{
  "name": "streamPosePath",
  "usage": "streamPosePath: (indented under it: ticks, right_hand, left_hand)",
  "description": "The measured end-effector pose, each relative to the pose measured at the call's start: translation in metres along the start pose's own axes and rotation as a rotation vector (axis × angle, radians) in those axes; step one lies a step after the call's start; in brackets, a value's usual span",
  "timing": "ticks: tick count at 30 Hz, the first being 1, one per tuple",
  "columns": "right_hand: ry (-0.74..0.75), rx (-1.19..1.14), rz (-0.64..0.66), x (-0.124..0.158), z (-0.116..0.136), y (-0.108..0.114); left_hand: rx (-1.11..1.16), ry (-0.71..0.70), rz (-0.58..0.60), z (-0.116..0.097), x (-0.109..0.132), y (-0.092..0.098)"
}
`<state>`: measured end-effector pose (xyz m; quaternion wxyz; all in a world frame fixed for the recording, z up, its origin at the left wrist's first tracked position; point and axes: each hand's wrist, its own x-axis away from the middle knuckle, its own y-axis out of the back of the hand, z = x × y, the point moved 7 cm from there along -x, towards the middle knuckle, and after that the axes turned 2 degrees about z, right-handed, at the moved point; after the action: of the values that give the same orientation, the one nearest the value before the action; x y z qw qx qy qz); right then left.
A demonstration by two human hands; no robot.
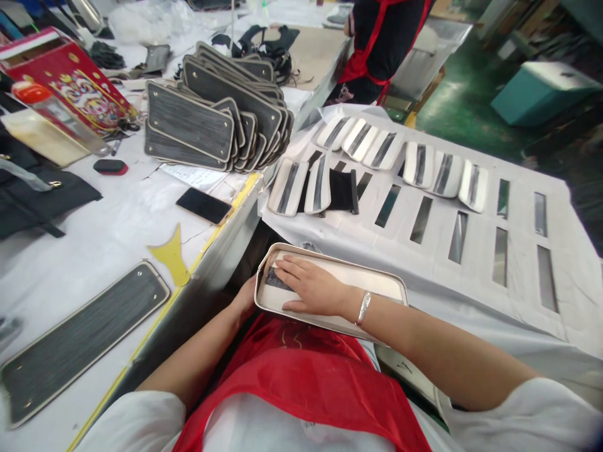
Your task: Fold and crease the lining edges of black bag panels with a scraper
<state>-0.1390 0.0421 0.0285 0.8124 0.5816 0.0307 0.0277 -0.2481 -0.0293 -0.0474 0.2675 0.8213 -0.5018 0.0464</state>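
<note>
A cream, shallow, box-like bag piece (377,282) with raised sides is in front of my red apron. My left hand (245,296) holds its left end from outside, with the fingers mostly hidden behind the rim. Inside the piece, my right hand (313,287) lies flat, palm down, its fingers stretched out over the lining. A dark grey strip (277,279) shows next to the fingertips of that hand. On my right wrist is a silver bracelet.
To the left, a white table carries a grey panel (85,342), a yellow template (170,256), a phone (204,206) and stacked grey panels (188,119). Cream pieces with dark strips (418,164) lie on the right table, which has slots (421,220). A person (384,37) stands beyond.
</note>
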Motion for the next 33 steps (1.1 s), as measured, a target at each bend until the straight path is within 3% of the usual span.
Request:
streamPosePath:
  ticks: [4,8,12,14,16,33]
  right_hand:
    - [-0.017,0.034,0.006,0.002,0.000,-0.010]
    - [-0.036,0.075,-0.009,0.000,-0.001,-0.006]
    - [-0.058,0.100,-0.041,0.001,0.000,-0.003]
    - [-0.067,0.107,-0.045,0.002,0.000,-0.003]
    - [-0.077,0.107,-0.041,0.003,0.000,-0.005]
    - [-0.100,0.050,-0.045,0.007,0.000,-0.004]
  left_hand:
    - [0.102,0.040,0.014,-0.003,0.015,0.021]
    - [0.034,0.021,-0.011,-0.033,0.023,0.042]
    - [-0.511,-0.083,0.049,-0.063,0.019,0.045]
    - [-0.779,-0.092,0.059,-0.068,0.016,0.044]
    - [-0.905,-0.104,0.078,-0.070,0.014,0.041]
    - [-0.955,-0.058,0.071,-0.070,0.011,0.033]
